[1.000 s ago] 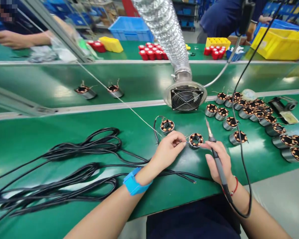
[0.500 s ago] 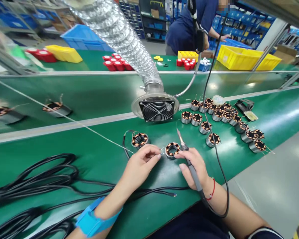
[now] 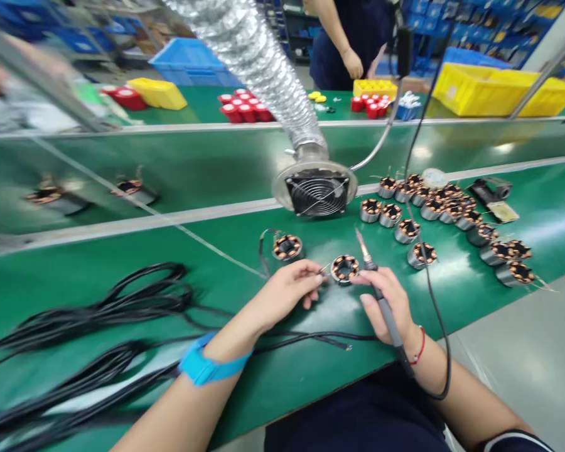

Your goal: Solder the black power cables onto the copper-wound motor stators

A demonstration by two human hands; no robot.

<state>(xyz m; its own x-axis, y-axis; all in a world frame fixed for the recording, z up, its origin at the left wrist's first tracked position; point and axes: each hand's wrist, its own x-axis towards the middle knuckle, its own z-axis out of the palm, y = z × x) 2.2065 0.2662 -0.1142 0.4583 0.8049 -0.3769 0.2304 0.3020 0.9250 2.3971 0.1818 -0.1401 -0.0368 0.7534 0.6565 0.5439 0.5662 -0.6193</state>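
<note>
A motor stator (image 3: 344,270) with copper windings lies on the green bench between my hands. My left hand (image 3: 292,289) is closed in a pinch at its left, on a thin wire lead (image 3: 326,268) that runs out from the stator. My right hand (image 3: 390,304) is wrapped round a soldering iron (image 3: 386,314), whose tip points up and away from me, clear of the stator. An outstretched finger of that hand reaches the stator's right rim. A second stator (image 3: 287,247), with a black cable beside it, sits just beyond my left hand.
Several stators (image 3: 433,207) stand at the right. Black cables (image 3: 103,314) lie coiled at the left. A fume extractor (image 3: 317,191) hangs ahead. The iron's cord (image 3: 428,276) loops by my right arm. A co-worker (image 3: 351,44) stands across the bench.
The view has shifted, so the bench appears further right and down-left coils look changed. My left hand's lower fingers have loosened. The co-worker has straightened up. The iron stays in my right hand.
</note>
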